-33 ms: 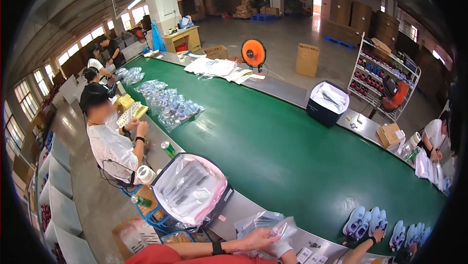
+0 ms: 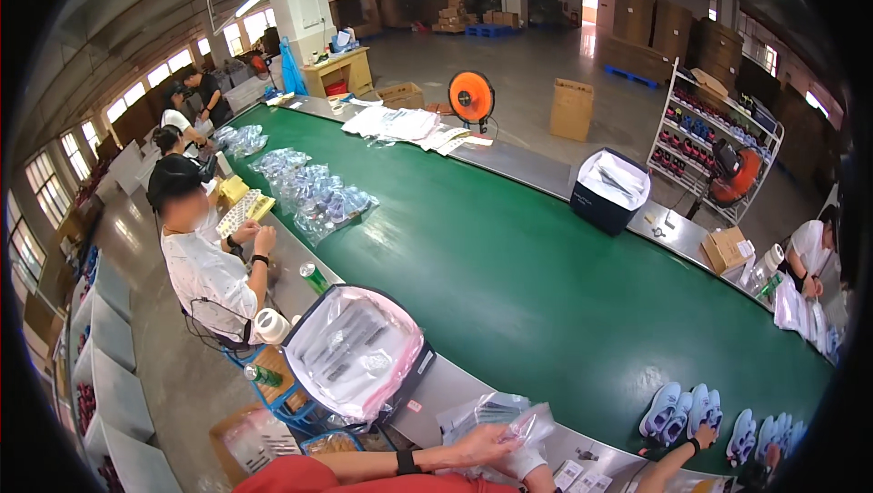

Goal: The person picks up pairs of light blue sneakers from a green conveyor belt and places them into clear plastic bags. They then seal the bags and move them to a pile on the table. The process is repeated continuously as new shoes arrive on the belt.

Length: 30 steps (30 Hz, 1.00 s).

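Observation:
My left hand (image 2: 482,444), with a black band at the wrist, is closed on a clear plastic bag (image 2: 530,427) above the near metal edge of the table. Below it my right hand (image 2: 540,477) shows only in part at the lower edge. Something white covers part of that hand, and its fingers are hidden beside the bag. More clear bags (image 2: 473,413) lie under my left hand. To the right, a co-worker's hand (image 2: 704,438) with a dark wristband touches pale blue-and-purple sneakers (image 2: 666,411) lined up on the green surface.
A dark bin (image 2: 420,367) of flat clear bags stands left of my hands. Bagged shoes (image 2: 314,191) lie farther along the green belt table (image 2: 473,247). A second dark bin (image 2: 602,211) sits at the far edge. A seated co-worker (image 2: 205,256) is at the left. White labels (image 2: 591,481) lie nearby.

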Available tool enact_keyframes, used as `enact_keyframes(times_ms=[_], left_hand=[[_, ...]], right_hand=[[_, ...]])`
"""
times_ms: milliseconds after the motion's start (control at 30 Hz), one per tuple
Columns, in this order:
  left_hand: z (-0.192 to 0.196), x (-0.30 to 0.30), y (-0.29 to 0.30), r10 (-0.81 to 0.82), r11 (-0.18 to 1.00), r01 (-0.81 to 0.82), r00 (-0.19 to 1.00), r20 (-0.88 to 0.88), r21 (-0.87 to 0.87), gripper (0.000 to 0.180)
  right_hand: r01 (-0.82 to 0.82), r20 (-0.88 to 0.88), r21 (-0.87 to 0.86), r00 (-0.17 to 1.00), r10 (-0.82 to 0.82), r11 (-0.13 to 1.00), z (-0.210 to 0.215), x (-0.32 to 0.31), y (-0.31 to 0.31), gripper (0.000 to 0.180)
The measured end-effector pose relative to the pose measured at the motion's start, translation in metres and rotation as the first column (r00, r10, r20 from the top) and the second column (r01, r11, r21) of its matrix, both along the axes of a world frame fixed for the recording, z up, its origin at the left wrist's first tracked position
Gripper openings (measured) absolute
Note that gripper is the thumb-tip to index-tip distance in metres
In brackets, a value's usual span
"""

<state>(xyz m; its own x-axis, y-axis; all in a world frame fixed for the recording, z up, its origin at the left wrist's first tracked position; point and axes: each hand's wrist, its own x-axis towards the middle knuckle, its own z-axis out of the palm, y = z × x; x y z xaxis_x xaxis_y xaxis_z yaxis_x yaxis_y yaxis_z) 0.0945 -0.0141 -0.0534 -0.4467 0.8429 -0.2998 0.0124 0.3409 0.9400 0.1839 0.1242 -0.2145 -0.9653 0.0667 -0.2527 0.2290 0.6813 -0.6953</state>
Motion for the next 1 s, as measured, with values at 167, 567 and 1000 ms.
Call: enact_keyframes(times_ms=[167, 567, 1000], left_hand=[[-0.006, -0.003, 0.001, -0.035, 0.998, 0.035, 0.999, -0.001, 0.052, 0.033], [-0.004, -0.011, -0.017, 0.014, 1.000, -0.016, 0.997, 0.081, 0.025, 0.036], [-0.002, -0.005, -0.014, 0.022, 0.999, -0.023, 0.999, 0.043, 0.027, 0.036]], right_hand=[[0.050, 0.029, -0.002, 0.998, -0.050, 0.999, 0.001, 0.005, 0.001, 0.030], [0.053, 0.071, -0.040, 0.996, -0.050, 0.998, -0.001, -0.009, -0.007, 0.032], [0.092, 0.075, -0.046, 0.993, -0.088, 0.995, 0.004, 0.003, -0.003, 0.034]])
